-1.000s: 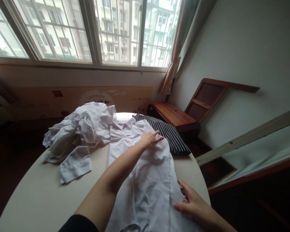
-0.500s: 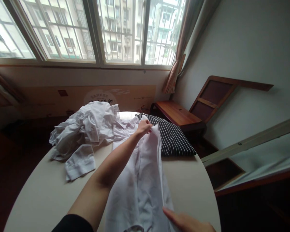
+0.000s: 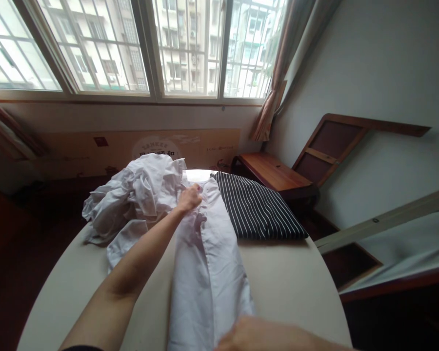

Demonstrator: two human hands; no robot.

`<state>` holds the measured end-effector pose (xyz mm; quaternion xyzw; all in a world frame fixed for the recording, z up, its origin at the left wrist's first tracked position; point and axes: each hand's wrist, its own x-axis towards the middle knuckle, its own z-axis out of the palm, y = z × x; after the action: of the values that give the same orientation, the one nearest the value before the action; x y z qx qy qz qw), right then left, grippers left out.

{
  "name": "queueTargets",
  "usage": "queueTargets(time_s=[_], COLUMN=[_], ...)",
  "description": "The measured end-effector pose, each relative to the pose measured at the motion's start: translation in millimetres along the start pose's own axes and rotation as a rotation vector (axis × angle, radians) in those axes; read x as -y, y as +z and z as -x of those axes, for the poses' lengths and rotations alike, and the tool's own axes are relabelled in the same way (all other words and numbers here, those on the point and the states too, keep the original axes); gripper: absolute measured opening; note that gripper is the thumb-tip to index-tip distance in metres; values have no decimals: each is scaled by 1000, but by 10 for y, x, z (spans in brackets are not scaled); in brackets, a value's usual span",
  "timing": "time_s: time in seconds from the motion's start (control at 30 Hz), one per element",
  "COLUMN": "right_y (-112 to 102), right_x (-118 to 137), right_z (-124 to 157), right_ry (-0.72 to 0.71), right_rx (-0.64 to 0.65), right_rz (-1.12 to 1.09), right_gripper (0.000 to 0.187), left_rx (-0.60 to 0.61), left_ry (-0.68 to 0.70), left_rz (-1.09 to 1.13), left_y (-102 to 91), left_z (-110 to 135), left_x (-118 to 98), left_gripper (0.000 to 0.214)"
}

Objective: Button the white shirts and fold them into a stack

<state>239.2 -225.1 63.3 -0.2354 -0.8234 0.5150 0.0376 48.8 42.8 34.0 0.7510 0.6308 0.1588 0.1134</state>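
A white shirt point(image 3: 223, 253) lies lengthwise down the middle of the round table, one side folded over in a long strip. My left hand point(image 3: 190, 197) is closed on the shirt's cloth near its collar end. At the lower edge of the view, my right hand point(image 3: 258, 335) is curled over the shirt's near end; it is blurred and partly cut off, its fingertips hidden. Left of the shirt sits a crumpled heap of white clothes point(image 3: 142, 183). A folded black garment with white stripes point(image 3: 261, 209) lies along the shirt's right side.
The round cream table point(image 3: 289, 287) carries the clothes. Beyond it stand a low wooden bench point(image 3: 274, 170) and a printed cardboard panel point(image 3: 76, 146) under the barred window. A wooden frame point(image 3: 325, 146) leans against the right wall.
Both hands have moved left, carrying the shirt's right edge over onto its middle. The fold now lies flatter along the shirt. The view has shifted slightly.
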Motion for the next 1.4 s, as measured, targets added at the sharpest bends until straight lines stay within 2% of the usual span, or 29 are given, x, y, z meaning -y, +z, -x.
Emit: queueTargets(time_s=[0.03, 0.07, 0.13, 0.17, 0.27, 0.4, 0.5, 0.57, 0.73, 0.83, 0.93, 1.03, 1.2, 1.33, 1.4], right_y=[-213, -439, -887, -1090, -1551, -1833, -1909, -1930, -1913, -1883, -1863, -1856, -1852, -1851, -1849], right_x=[-7, -38, -178, -281, -641, -1075, -1329, -1457, -1618, -1633, -1626, -1623, -1633, -1636, -1634], right_z=[-66, -151, -370, -496, -879, -1280, -1440, -1472, -1410, -1377, -1367, -1366, -1372, -1369, -1367], right_ry=[-29, -18, 55, 106, 163, 225, 365, 439, 442, 422, 421, 418, 426, 428, 413], right_rx=[-2, -103, -536, -697, -816, -823, -792, -761, -630, -613, -628, -614, -625, -664, -665], right_rz=[19, 43, 221, 347, 433, 482, 551, 578, 615, 636, 648, 662, 683, 679, 680], right_gripper=[40, 46, 45, 47, 56, 63, 67, 70, 78, 81, 82, 80, 77, 76, 76], left_rx=[-57, -97, -123, -122, -144, -166, -46, 51, 135, 96, -25, -130, -111, -160, -191], left_ry=[49, 97, 171, 193, 233, 265, 330, 348, 247, 218, 300, 344, 422, 475, 436], left_rz=[-75, -139, -215, -233, -266, -308, -279, -238, -228, -248, -302, -382, -404, -449, -460], left_y=[2, 17, 77, 116, 218, 262, 290, 339, 500, 526, 479, 413, 382, 375, 353], left_z=[-60, -116, -213, -255, -374, -525, -607, -639, -664, -676, -701, -725, -708, -715, -747], left_x=[14, 24, 26, 16, -46, -102, -52, 7, 83, 47, 4, 0, 69, 92, 81], left_gripper=[38, 40, 43, 44, 43, 33, 30, 38, 60, 52, 36, 30, 24, 24, 29])
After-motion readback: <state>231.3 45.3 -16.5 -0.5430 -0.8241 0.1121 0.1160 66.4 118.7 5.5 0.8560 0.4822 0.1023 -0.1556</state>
